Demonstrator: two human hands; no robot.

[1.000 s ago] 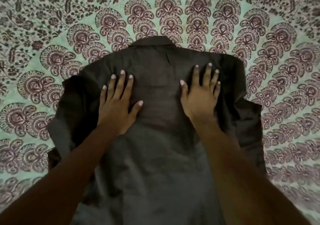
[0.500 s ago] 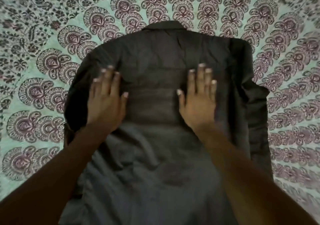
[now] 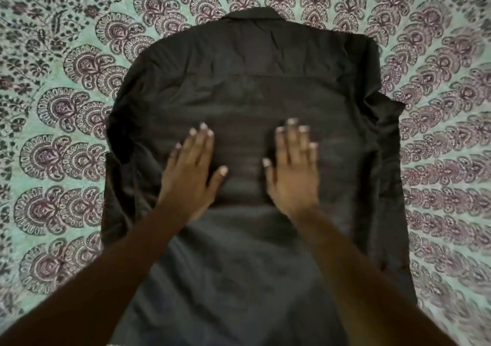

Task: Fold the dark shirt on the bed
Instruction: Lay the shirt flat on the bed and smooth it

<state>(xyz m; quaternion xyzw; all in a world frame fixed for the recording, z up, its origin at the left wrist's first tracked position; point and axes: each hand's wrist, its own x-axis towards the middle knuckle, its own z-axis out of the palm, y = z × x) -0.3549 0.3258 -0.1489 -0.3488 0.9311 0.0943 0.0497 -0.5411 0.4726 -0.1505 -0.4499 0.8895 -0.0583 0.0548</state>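
We see a dark grey collared cloth shirt [image 3: 252, 79] lying back-side up in the middle of the bed, on a mint-green bedspread printed with maroon fan-shaped motifs [image 3: 53, 85]. Its collar [image 3: 253, 14] points away from us, and its lower part runs out of the bottom of the view between our forearms. Our left hand [image 3: 190, 175] and right hand [image 3: 293, 175] both rest flat on the middle of the shirt's back, side by side and a little apart, with a strip of cloth between the thumbs. The grip of each hand is open: fingers straight and close together, palms down, holding nothing. Both hands look a little blurred. The shirt's left edge curves from the shoulder down to a bunched, shadowed fold [image 3: 117, 165], well to the left of the left hand. On the right the cloth is doubled inward in a long band along the side, with a rumpled corner [image 3: 382, 106] sticking out toward the bedspread. Bedspread shows beyond both side edges and past the collar, wider on the left than on the right. Creases cross the upper back near the shoulders.
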